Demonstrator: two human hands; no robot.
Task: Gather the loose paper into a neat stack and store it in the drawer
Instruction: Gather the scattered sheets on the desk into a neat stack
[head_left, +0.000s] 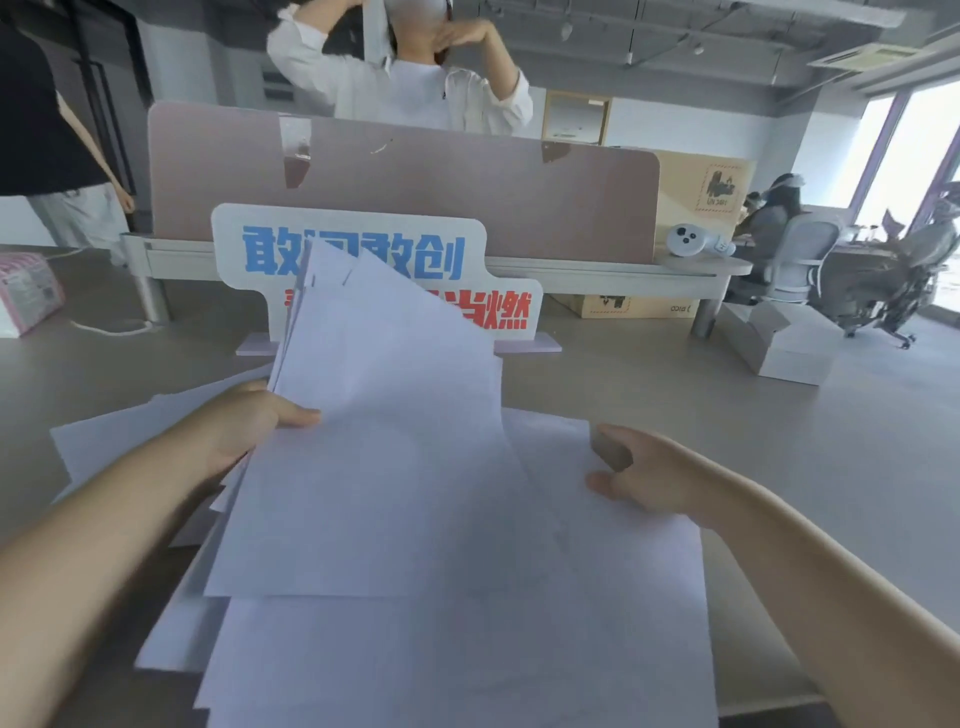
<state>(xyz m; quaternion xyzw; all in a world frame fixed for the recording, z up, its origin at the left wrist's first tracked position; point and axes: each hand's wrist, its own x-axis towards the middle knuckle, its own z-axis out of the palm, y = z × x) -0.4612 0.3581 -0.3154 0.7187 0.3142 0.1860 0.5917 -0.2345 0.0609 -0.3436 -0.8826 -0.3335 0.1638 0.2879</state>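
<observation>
Loose paper part gathered, uneven, above the counter.
A fanned bundle of sheets (374, 441) is raised and tilted, gripped at its left edge by the left hand (244, 426), thumb on top. More sheets (467, 649) lie flat and skewed on the counter (831, 467) beneath. The right hand (644, 478) rests on the right sheet, fingers part curled, holding nothing. A lettered sign (363, 249) stands behind the bundle.

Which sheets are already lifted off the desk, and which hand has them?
The fanned bundle of sheets, tilted up in front of the sign, is gripped by the left hand. The other sheets lie flat on the desk; the right hand rests on them.
</observation>
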